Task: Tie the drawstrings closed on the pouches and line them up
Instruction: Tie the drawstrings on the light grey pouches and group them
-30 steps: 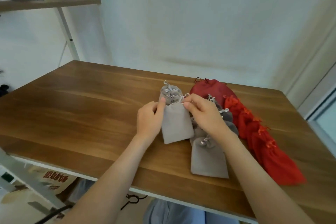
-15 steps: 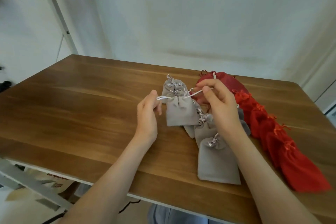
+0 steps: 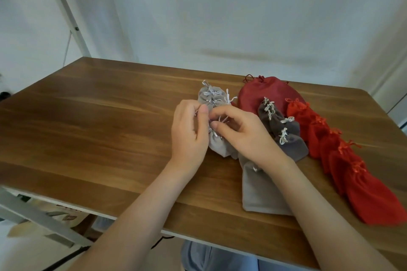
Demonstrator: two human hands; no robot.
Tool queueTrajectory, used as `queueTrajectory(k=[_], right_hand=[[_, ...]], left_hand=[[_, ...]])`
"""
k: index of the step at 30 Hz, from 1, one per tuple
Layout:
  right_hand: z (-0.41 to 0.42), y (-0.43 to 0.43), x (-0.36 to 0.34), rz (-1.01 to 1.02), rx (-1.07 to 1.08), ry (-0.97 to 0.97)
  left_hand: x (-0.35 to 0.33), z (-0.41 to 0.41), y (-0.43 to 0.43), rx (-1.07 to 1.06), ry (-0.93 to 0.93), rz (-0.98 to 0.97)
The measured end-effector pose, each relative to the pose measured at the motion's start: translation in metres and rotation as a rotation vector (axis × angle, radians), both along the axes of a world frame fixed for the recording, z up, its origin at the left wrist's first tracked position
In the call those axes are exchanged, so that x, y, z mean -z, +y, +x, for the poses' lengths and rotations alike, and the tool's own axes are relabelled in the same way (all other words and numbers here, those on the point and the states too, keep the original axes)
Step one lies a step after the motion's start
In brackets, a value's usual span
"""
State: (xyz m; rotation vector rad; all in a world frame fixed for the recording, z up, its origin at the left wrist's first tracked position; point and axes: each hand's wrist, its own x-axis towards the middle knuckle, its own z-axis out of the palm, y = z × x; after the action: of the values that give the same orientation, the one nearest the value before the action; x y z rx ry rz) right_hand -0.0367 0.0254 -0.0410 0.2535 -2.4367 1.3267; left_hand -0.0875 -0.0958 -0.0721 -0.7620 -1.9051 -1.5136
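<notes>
Nothing legible anywhere; the brown package (image 3: 63, 215) below the tabletop (image 3: 110, 138) may bear printed marks, too blurred to read.

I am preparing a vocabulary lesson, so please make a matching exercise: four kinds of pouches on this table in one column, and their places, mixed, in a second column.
1. large dark red pouch
2. bright red pouches
3. dark grey pouches
4. light grey pouch

A. between the left hand and the right hand
B. rightmost row
C. behind the dark grey row
D. row just left of the bright red ones

Pairs: 1-C, 2-B, 3-D, 4-A
</notes>
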Motion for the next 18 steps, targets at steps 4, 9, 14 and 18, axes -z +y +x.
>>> queueTrajectory(k=[4, 9, 14, 18], right_hand=[[-0.0012, 0.0007, 0.003, -0.012, -0.013, -0.012], [-0.0024, -0.001, 0.0036, -0.223, -0.078, -0.048], [-0.003, 0.0003, 0.0059, -0.32, -0.088, -0.076], [-0.0004, -0.0029, 0.0035, -0.354, -0.121, -0.079]], left_hand=[[0.0033, 0.0014, 0.0005, 0.038, 0.026, -0.039], [0.0067, -0.0019, 0.001, 0.019, 0.054, -0.049], [0.0037, 0.0044, 0.0022, 0.063, -0.024, -0.052], [0.0031, 0.0052, 0.0005, 0.128, -0.11, 0.006]])
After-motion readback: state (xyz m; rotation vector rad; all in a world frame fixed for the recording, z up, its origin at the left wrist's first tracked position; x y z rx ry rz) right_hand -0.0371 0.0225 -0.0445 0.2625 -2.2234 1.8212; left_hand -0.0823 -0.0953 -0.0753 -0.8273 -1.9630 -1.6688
